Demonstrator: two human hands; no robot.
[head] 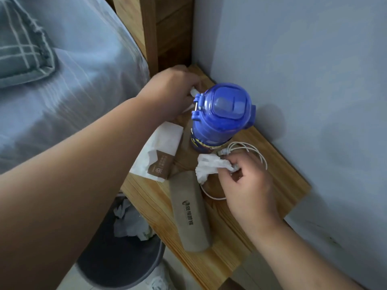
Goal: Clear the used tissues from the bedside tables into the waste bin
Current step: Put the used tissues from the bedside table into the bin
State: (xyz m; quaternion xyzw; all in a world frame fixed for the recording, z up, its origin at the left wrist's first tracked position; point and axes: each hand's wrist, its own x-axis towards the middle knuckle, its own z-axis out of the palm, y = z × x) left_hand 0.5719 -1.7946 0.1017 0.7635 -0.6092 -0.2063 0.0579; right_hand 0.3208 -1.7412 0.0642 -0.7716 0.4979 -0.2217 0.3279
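Left hand (173, 95), 11 o'clock of bottle (222, 116): fingers (189, 83) half hidden, curled on scrap (193, 92). Right hand (249, 189), 5 o'clock: fingers (243, 162) pinch tissue (209, 167).

On my left hand (169, 91) the fingertips are hidden behind the blue plastic flask (224, 114) at the wooden bedside table's (230, 264) far corner; only a scrap of white tissue (192, 92) shows (gripped or not, I cannot tell). My right hand (249, 191), pinching a crumpled white tissue (209, 166), covers part of the white cable (247, 146). My left forearm (73, 174) hides much of the dark grey waste bin (117, 266).
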